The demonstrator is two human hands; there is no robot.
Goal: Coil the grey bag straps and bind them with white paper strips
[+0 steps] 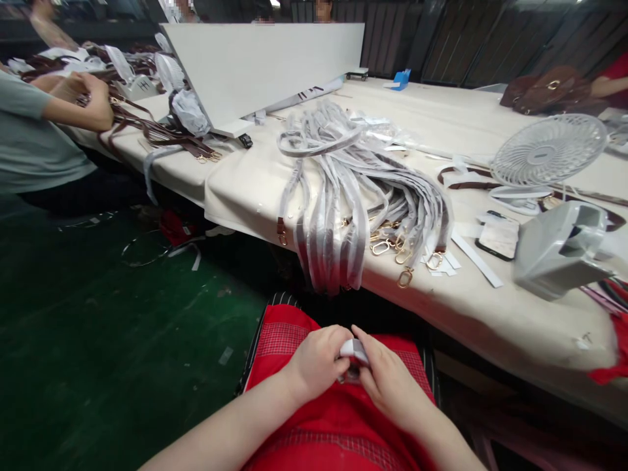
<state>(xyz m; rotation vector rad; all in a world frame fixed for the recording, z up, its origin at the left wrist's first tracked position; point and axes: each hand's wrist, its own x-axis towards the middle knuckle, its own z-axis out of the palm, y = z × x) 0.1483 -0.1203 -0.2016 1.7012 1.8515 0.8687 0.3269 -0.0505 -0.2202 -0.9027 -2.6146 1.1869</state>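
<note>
Over the red apron (279, 340) on my lap, both hands meet around a short, curved white-and-grey strip (354, 351). My left hand (321, 356) is closed on its left end, fingers curled. From the other side, my right hand (387, 373) grips it between thumb and fingers. Its exact kind cannot be made out, and part of it is hidden by the fingers. In front of my hands, a heap of straps (333, 196) in clear film hangs over the table edge. Gold clasps (405, 278) show at the strap ends.
A white table (235, 190) carries a standing white board (275, 72). To the right are a fan (549, 150), a phone (498, 235) and a grey tape dispenser (549, 248). At left, a co-worker's hands (93, 98) handle brown straps (167, 134). Brown bags (549, 91) lie far right.
</note>
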